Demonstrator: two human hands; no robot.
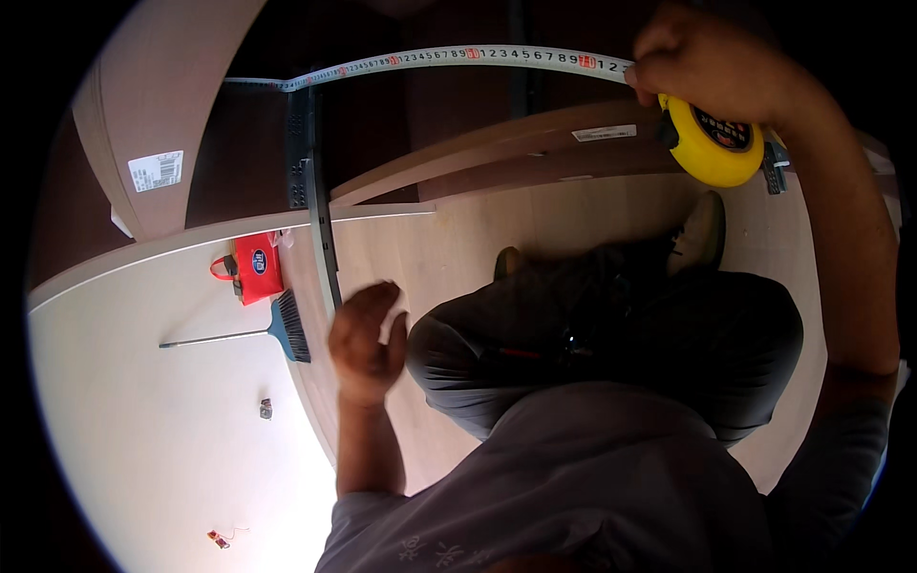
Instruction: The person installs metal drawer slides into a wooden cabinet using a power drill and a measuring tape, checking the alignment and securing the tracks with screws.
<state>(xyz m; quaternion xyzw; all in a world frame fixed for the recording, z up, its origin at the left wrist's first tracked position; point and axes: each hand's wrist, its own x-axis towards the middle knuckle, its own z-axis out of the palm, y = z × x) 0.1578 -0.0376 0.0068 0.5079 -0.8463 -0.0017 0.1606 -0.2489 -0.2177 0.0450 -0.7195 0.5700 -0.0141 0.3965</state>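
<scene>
My right hand (697, 62) is closed on a tape measure at the upper right. Its yellow case (721, 148) hangs just below the fingers. From there the white blade (516, 55) runs left across the dark cabinet opening, and its far end is too small to make out. My left hand (368, 344) is raised at the left of my knees, holding nothing, with its thumb apart from its half-curled fingers. Close above it is the lower end of a dark metal drawer slide (325, 244).
A wooden panel (181, 115) with a label stands at upper left. A wooden board (497, 143) spans the cabinet front. Beyond the cabinet at left lie a red bag (258, 269), a broom (288, 328) and two small objects. My crouched legs fill the middle.
</scene>
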